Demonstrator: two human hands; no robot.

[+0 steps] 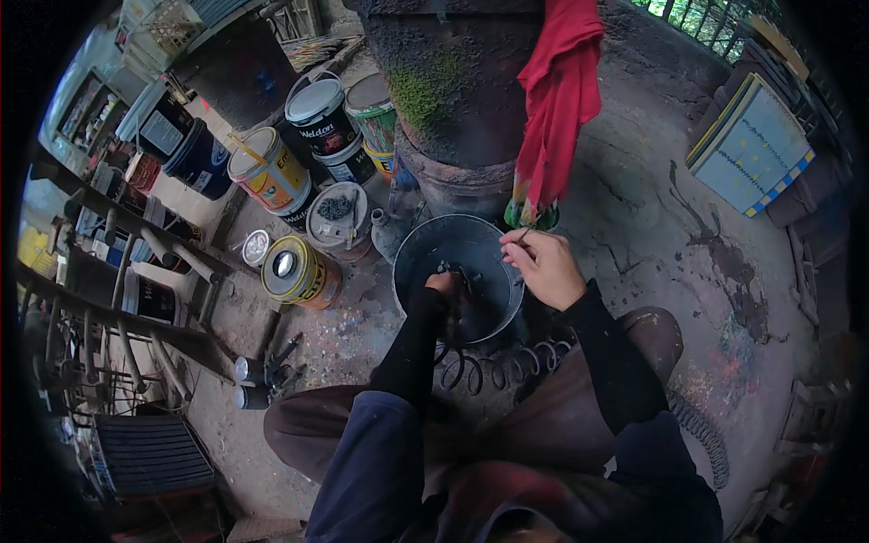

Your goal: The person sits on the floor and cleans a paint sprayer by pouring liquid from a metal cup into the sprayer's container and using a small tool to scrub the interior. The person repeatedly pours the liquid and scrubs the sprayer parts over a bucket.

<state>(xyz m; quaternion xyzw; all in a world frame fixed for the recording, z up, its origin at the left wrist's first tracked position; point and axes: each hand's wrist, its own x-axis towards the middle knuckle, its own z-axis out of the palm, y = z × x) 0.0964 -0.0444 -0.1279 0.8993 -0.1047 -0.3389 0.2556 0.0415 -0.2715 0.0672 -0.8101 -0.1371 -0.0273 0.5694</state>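
Note:
A dark metal bucket (403, 249) stands on the ground between my knees, with dark liquid in it. My left hand (443, 282) reaches down inside it, fingers curled. Something dark lies against that hand, and I cannot make out what it is. Above the bucket's right rim, my right hand (548, 270) pinches a small, thin dark thing (524, 234) between thumb and fingertips. Its kind does not show. A red cloth (563, 90) with a stained lower end hangs just beyond my right hand.
Behind the bucket rises a large mossy drum (453, 81). Several paint pails, one yellow tin (303, 271) among them, crowd the left side. A coiled hose (498, 366) lies close to my legs. Wooden racking (118, 308) stands far left; a blue-white board (753, 145) leans at right.

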